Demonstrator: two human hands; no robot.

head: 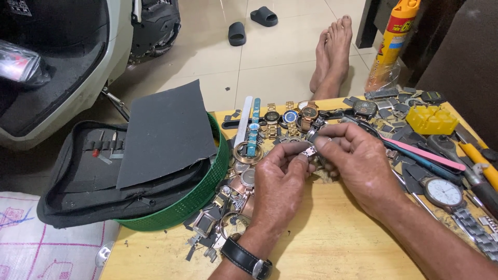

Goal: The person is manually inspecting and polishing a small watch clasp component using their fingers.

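Item in hand: small metal watch-band piece (309,151), held above the middle of the wooden desk (332,243). Our left hand (280,184) and right hand (358,158) both pinch it, each grip closed on the piece. We judge the work mid-way: piece not yet joined or set down. Unsorted: row of wristwatches (282,118), white-dial watch (442,192), scattered links. Green basket (199,199) just left.

Our left hand (280,179) and right hand (358,161) meet over the middle, fingertips pinched together. Both forearms angle in from below, knuckles up.
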